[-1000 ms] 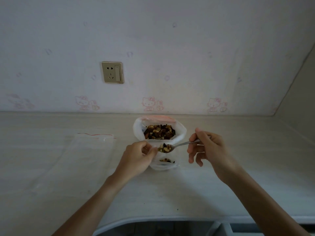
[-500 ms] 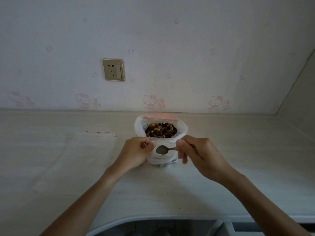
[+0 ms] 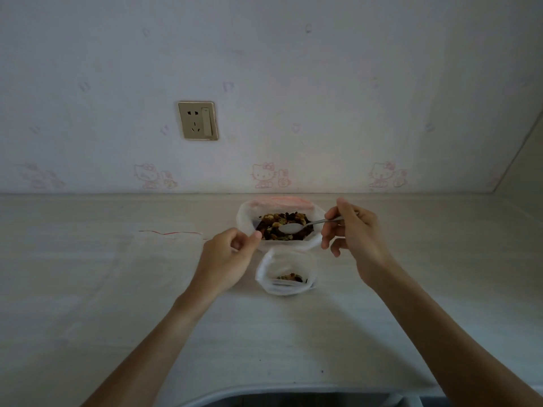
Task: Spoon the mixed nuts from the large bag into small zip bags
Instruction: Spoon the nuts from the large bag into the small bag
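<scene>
The large bag (image 3: pixel 247 214) stands open near the wall, full of mixed nuts (image 3: pixel 280 233). In front of it stands a small zip bag (image 3: pixel 266 274), open, with a few nuts at its bottom. My right hand (image 3: pixel 354 233) grips a metal spoon (image 3: pixel 296 227) by the handle; its empty bowl hovers over the nuts in the large bag. My left hand (image 3: pixel 227 257) pinches clear plastic just left of both bags; which bag's rim it holds I cannot tell.
A stack of flat clear zip bags (image 3: pixel 164 251) with a red seal line lies on the pale counter (image 3: pixel 88 318) to the left. A wall socket (image 3: pixel 198 120) sits above. The counter's front edge curves along the bottom of the view.
A second ago the spoon held nuts over the small bag. It emptied there, and my right hand has since lifted it back over the large bag.
</scene>
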Motion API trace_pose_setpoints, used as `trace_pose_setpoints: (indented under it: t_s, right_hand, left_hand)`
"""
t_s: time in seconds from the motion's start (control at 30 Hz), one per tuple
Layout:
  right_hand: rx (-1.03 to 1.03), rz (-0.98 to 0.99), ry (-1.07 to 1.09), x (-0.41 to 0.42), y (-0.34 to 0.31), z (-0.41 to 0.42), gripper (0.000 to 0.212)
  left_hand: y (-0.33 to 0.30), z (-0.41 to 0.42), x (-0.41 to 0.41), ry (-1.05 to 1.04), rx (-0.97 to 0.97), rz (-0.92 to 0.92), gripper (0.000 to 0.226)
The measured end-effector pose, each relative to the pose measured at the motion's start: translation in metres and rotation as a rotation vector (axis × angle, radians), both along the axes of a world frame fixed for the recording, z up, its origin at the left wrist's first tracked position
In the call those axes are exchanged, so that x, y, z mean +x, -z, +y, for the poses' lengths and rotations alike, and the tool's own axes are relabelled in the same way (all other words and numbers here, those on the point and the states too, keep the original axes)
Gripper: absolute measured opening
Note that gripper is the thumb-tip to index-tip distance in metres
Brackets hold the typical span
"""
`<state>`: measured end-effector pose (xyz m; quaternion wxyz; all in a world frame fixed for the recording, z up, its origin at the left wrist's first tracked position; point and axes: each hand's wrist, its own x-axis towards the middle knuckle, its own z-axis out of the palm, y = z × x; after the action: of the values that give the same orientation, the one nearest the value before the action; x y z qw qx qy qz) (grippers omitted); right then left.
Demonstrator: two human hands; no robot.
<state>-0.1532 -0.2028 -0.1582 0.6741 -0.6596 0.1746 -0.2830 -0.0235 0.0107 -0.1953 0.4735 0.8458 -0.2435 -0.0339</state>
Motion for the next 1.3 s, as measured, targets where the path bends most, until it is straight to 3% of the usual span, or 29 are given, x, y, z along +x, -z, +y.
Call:
trace_pose_setpoints:
  t_s: [0.1, 0.27, 0.5, 0.67, 0.8, 0.97, 1.3]
  right_hand:
    - [-0.074, 0.031, 0.017, 0.014, 0.001, -0.003, 0.046]
    - [-0.265, 0.0, 0.099, 0.027, 0.005, -0.009, 0.053]
    - [-0.408, -0.044, 0.114, 0.028, 0.023, -0.01, 0.056]
    - [-0.347, 0.002, 0.105, 0.034, 0.03, -0.005, 0.053]
    - [-0.106, 0.102, 0.106, 0.033, 0.033, -0.009, 0.047]
    - [0.047, 0.181, 0.024, 0.034, 0.035, -0.006, 0.038]
    - [0.197, 0.152, 0.036, 0.032, 0.035, -0.004, 0.038]
  left_hand:
    - [0.0, -0.006, 0.014, -0.131, 0.064, 0.023, 0.043]
    - [-0.001, -0.022, 0.03, -0.163, 0.167, 0.089, 0.075]
    - [0.009, -0.029, 0.024, -0.053, 0.046, 0.016, 0.061]
    - [0.009, -0.029, 0.022, -0.01, -0.055, 0.07, 0.062]
    - [0.01, -0.031, 0.02, -0.006, -0.157, 0.153, 0.063]
    - [0.009, -0.033, 0.017, -0.003, -0.276, 0.262, 0.063]
    - [0.005, -0.031, 0.015, -0.03, -0.4, 0.293, 0.059]
